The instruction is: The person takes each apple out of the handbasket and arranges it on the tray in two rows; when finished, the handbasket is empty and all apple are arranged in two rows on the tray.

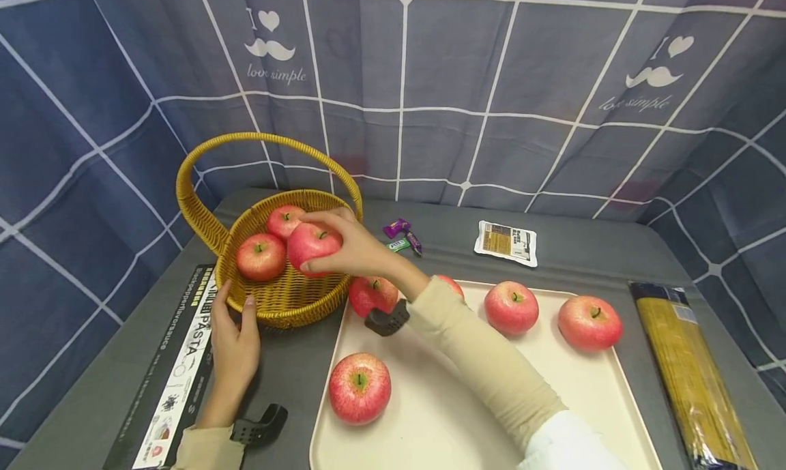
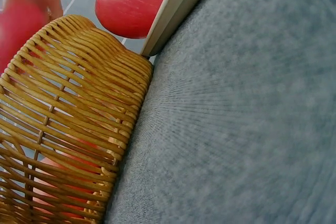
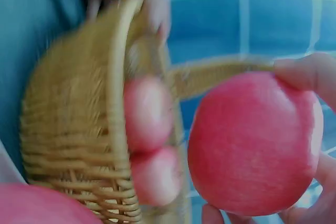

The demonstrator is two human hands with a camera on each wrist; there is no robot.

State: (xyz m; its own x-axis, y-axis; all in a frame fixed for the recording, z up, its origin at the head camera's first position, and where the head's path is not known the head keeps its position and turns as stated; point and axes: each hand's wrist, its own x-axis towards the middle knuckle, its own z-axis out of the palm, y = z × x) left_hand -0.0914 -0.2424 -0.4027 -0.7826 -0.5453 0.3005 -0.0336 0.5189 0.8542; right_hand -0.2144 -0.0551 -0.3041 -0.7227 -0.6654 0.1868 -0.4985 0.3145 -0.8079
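Observation:
My right hand (image 1: pixel 344 241) grips a red apple (image 1: pixel 314 247) over the right part of the yellow wicker basket (image 1: pixel 295 314). In the right wrist view the held apple (image 3: pixel 254 145) is seen above the rim, fingers and thumb round its sides. Two apples sit inside the basket at its left, one of them a red apple (image 1: pixel 260 257) near the rim. My left hand (image 1: pixel 236 344) holds the basket's front left rim, its fingertips over the edge. The left wrist view shows the woven basket wall (image 2: pixel 68 114) close up.
A cream tray (image 1: pixel 430 402) holds several apples, including a front apple (image 1: pixel 359 389); my right forearm crosses it. Left lies a black pasta box (image 1: pixel 178 381). Behind are small candies (image 1: pixel 398 228) and a white packet (image 1: pixel 506 243). A spaghetti bag (image 1: pixel 690 374) lies right. The basket's tall handle (image 1: pixel 264 137) arches up.

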